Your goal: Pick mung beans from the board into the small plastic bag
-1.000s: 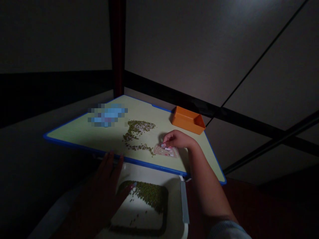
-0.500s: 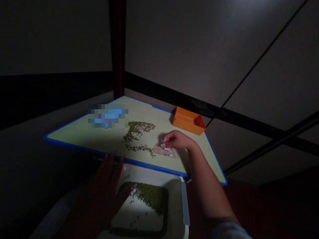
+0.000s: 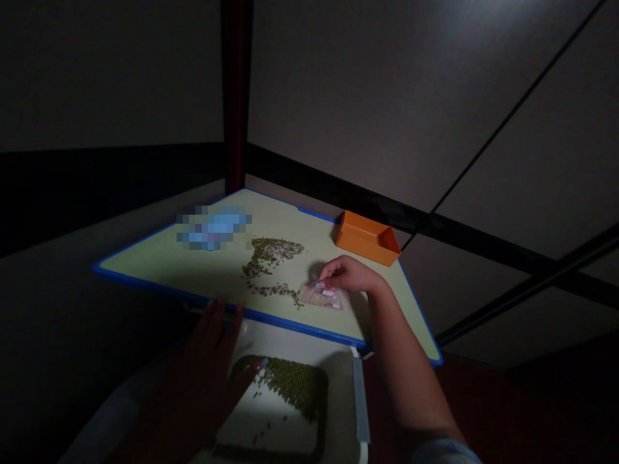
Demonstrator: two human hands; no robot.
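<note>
My right hand (image 3: pixel 349 273) is over the pale board (image 3: pixel 184 267) with its blue rim. Thumb and fingers pinch the top of a clear, pinkish half-round protractor (image 3: pixel 314 298), which has small pictures on it and touches or nearly touches the board. Just left of it, small green beans (image 3: pixel 278 252) lie scattered in a curved patch. My left hand (image 3: pixel 206 361), in shadow, has its fingers stretched to the board's front edge. Its thumb reaches over a white tub (image 3: pixel 283 335), where more green beans (image 3: pixel 294 380) are heaped on the far side.
An orange box (image 3: pixel 366 243) stands at the board's back right corner. At the back left lies a blurred blue item (image 3: pixel 215 227). Dark wall panels (image 3: pixel 348 96) rise behind the board, and a dark red post (image 3: pixel 235 96) stands at the corner.
The view has shifted slightly. My right hand keeps its pinch on the protractor, which seems tilted a little differently. My left hand stays in place.
</note>
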